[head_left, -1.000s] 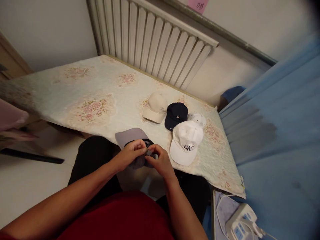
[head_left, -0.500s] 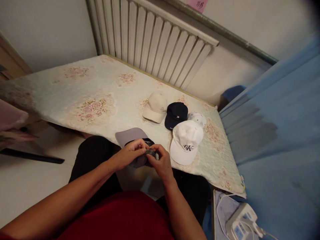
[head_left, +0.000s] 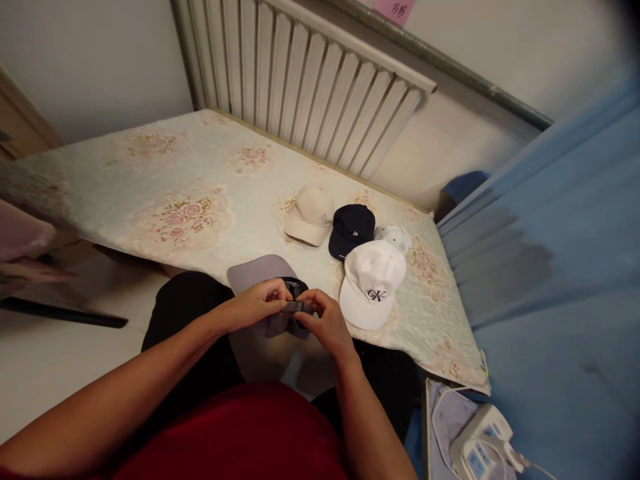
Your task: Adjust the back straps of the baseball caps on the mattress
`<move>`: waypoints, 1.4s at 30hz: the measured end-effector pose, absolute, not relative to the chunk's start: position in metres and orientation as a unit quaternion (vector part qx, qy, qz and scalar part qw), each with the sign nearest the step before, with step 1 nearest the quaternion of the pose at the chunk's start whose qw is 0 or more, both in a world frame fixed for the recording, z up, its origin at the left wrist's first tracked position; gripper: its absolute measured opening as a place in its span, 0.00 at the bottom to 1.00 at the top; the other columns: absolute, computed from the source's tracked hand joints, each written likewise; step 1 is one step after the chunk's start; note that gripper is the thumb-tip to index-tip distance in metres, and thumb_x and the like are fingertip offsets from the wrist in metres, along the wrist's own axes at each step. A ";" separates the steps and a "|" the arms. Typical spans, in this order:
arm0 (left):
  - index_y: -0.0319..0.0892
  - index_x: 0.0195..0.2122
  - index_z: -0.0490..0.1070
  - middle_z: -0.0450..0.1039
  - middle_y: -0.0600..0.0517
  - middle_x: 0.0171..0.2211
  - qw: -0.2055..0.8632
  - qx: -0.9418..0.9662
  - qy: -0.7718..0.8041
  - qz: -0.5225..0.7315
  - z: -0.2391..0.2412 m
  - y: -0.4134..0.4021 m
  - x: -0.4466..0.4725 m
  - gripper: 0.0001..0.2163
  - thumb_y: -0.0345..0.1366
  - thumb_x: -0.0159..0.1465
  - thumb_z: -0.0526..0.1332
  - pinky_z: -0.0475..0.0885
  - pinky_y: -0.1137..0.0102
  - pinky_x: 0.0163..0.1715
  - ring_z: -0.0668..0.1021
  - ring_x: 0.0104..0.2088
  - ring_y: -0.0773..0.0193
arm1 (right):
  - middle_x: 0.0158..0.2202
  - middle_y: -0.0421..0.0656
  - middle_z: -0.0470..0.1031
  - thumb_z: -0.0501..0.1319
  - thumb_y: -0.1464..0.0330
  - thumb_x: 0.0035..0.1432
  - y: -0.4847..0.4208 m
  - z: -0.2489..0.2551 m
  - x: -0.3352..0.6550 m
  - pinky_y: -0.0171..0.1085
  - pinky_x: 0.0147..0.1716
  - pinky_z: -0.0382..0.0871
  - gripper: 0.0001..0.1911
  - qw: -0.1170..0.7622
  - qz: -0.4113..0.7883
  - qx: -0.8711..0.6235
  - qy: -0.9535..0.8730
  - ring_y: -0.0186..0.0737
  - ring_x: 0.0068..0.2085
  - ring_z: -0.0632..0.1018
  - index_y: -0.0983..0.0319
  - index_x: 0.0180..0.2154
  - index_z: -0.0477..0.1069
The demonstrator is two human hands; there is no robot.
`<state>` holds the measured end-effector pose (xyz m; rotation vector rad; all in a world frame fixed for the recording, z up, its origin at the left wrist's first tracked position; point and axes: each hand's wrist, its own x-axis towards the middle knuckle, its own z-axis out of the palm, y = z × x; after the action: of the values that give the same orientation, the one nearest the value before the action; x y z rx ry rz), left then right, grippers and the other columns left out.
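Observation:
A grey cap (head_left: pixel 255 272) lies upside down at the near edge of the floral mattress (head_left: pixel 165 193), its brim pointing away from me. My left hand (head_left: pixel 255 307) and my right hand (head_left: pixel 325 323) meet over its back, each pinching an end of the dark adjusting strap (head_left: pixel 294 307). Beyond my hands sit a white cap with a dark logo (head_left: pixel 373 283), a navy cap (head_left: pixel 351 230), a beige cap (head_left: pixel 311 215) and a small white cap (head_left: pixel 395 235), close together.
A white radiator (head_left: pixel 305 80) runs along the wall behind the mattress. Blue fabric (head_left: pixel 560 280) fills the right side. A white power strip (head_left: pixel 480 447) with a cable lies at the lower right. A dark bar (head_left: pixel 60 313) rests on the floor at left.
My hands have shifted slightly on the strap, with the fingers of both now pinching it between them. The caps on the mattress have not moved.

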<state>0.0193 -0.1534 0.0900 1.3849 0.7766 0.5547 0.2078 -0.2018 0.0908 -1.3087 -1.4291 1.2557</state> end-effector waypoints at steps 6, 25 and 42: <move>0.42 0.30 0.61 0.69 0.55 0.31 0.658 0.632 0.356 0.203 0.090 -0.149 0.016 0.07 0.37 0.58 0.59 0.59 0.76 0.19 0.66 0.22 0.73 | 0.24 0.34 0.69 0.64 0.65 0.50 -0.198 0.093 0.212 0.31 0.25 0.59 0.08 0.340 0.534 -0.535 -0.559 0.30 0.25 0.67 0.61 0.33 0.72; 0.41 0.27 0.72 0.68 0.55 0.26 0.535 0.757 0.332 0.177 0.103 -0.151 0.018 0.08 0.39 0.58 0.59 0.62 0.74 0.29 0.69 0.29 0.66 | 0.24 0.35 0.71 0.63 0.68 0.50 -0.198 0.102 0.220 0.31 0.28 0.60 0.03 0.282 0.496 -0.530 -0.627 0.31 0.27 0.68 0.62 0.28 0.74; 0.42 0.27 0.72 0.67 0.56 0.24 0.481 0.787 0.335 0.193 0.149 -0.142 -0.002 0.09 0.40 0.59 0.59 0.60 0.74 0.28 0.68 0.27 0.66 | 0.20 0.35 0.74 0.62 0.65 0.55 -0.197 0.122 0.221 0.32 0.28 0.63 0.07 0.360 0.540 -0.469 -0.600 0.32 0.23 0.73 0.61 0.28 0.70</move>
<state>-0.0025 -0.1418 0.1491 1.9198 0.8163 0.4716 0.2215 -0.1974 0.1225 -1.2088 -1.5461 1.3916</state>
